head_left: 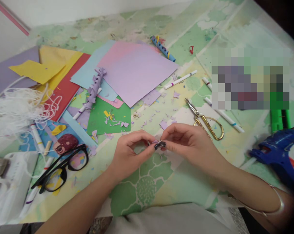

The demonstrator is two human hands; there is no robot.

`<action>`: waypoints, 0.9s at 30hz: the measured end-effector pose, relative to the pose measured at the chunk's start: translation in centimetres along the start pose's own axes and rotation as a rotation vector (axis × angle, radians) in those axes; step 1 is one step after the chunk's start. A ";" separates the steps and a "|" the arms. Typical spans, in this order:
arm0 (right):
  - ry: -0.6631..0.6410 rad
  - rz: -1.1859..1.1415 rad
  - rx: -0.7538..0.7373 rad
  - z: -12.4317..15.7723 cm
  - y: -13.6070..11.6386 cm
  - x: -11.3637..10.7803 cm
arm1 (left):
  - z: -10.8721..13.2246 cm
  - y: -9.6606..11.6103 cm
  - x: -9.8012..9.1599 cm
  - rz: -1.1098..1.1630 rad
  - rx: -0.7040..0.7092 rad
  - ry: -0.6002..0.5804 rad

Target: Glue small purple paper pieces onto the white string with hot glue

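My left hand (133, 148) and my right hand (185, 139) meet over the front of the table, thumbs and forefingers pinched together. Between the fingertips shows a tiny bit of light purple paper (155, 142), mostly hidden by the dark-nailed thumbs. Just beyond the hands lie scattered purple paper scraps (164, 125). Gold-handled scissors (205, 122) rest behind my right hand, blades pointing away. A green paper sheet (95, 122) with cuttings on it lies beyond my left hand. A rolled purple paper tube (95, 87) with punched shapes leans over a marker there.
Black-framed glasses (68, 161) and a tangle of white string (27, 104) lie left. Coloured paper sheets (139, 71) and a blue paper roll (163, 48) lie at the back. White markers (181, 79) and a blue glue gun (278, 149) are to the right.
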State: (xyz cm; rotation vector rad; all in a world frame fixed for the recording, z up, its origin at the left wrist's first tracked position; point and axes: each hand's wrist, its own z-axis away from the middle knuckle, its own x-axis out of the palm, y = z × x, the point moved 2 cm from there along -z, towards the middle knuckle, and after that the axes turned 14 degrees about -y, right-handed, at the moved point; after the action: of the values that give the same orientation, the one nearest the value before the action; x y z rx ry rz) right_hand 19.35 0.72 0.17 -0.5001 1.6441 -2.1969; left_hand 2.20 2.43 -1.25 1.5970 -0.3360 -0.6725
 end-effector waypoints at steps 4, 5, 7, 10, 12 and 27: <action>0.004 0.047 0.003 0.0 0.0 -0.1 | 0.0 -0.1 0.0 -0.036 -0.015 -0.005; 0.001 0.046 0.005 0.0 0.0 -0.1 | 0.0 -0.2 0.0 -0.044 -0.023 -0.008; -0.006 0.041 0.012 0.0 0.0 -0.1 | 0.0 -0.3 0.0 -0.054 -0.042 -0.019; -0.015 0.055 0.021 0.0 0.1 0.0 | 0.1 -0.2 0.0 -0.062 -0.058 -0.044; -0.014 0.074 0.028 0.1 0.2 0.0 | 0.1 -0.2 0.1 -0.065 -0.064 -0.064; 0.000 0.198 0.044 0.2 -0.1 -0.1 | 0.2 -0.4 -0.1 0.045 -0.155 -0.155</action>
State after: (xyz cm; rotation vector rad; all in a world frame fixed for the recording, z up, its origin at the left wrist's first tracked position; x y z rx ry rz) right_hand 19.56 0.64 0.30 -0.3114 1.5692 -2.0823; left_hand 1.95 2.35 -1.67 1.3901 -0.4226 -0.7717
